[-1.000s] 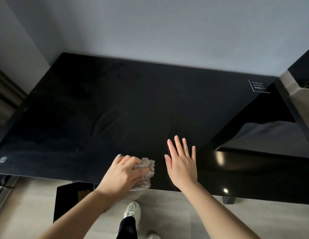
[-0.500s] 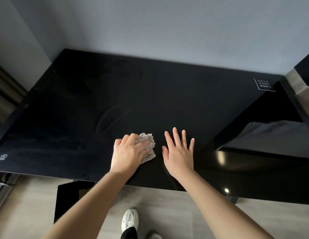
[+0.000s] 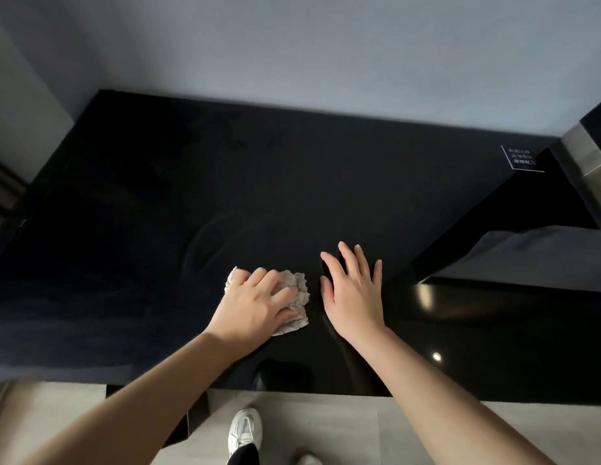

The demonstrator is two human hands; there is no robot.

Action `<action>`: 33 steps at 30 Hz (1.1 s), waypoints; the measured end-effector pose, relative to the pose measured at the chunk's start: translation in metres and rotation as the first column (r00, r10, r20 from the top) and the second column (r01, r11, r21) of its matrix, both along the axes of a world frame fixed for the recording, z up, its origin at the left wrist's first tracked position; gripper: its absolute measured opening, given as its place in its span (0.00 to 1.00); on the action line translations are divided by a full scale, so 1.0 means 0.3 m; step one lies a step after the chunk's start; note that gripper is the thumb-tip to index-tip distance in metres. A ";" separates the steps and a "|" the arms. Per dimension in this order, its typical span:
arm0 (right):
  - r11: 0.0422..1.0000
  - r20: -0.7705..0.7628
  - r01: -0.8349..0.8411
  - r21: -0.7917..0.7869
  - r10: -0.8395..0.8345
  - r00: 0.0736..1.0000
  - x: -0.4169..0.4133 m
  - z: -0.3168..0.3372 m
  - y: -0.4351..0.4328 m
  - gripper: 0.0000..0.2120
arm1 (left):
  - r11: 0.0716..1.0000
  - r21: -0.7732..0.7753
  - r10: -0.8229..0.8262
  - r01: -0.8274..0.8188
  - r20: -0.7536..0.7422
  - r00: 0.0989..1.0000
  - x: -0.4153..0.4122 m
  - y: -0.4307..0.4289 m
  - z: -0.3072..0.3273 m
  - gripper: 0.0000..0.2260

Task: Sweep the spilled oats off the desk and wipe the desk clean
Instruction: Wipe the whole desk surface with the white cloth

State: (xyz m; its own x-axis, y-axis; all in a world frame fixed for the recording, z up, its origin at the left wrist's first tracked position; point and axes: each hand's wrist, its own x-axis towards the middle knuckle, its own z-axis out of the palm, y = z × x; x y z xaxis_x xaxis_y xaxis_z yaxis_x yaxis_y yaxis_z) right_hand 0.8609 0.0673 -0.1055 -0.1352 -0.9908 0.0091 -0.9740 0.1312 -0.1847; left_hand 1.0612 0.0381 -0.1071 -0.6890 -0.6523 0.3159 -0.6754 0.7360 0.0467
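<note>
A glossy black desk [image 3: 225, 182] fills the middle of the head view, with faint curved wipe marks left of centre. My left hand [image 3: 255, 305] grips a crumpled grey cloth [image 3: 297, 292] and holds it down on the desktop near the front. My right hand [image 3: 354, 292] lies flat on the desk just right of the cloth, fingers straight and spread. No oats show on the dark surface.
A grey wall runs behind the desk. A small white-printed label [image 3: 522, 159] sits at the desk's back right corner. A lower black surface [image 3: 493, 330] adjoins on the right. Below the front edge are light floor and my white shoe [image 3: 243, 431].
My left hand has pushed the cloth away from the desk's front edge, farther onto the desktop. My right hand also slid forward beside it and stays flat.
</note>
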 end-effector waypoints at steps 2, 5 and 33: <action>1.000 -0.001 -0.006 0.003 0.006 1.000 0.007 -0.006 -0.027 0.22 | 0.999 0.028 0.031 -0.031 -0.003 1.000 -0.001 -0.048 -0.007 0.15; 1.000 0.011 -0.013 0.016 0.013 1.000 0.001 0.000 -0.106 0.23 | 0.967 0.128 0.220 -0.218 0.003 0.976 -0.026 -0.213 0.020 0.17; 0.994 -0.093 0.079 0.071 -0.072 0.993 -0.010 -0.026 -0.387 0.27 | 0.963 0.178 0.222 -0.204 -0.089 0.971 -0.108 -0.635 0.016 0.14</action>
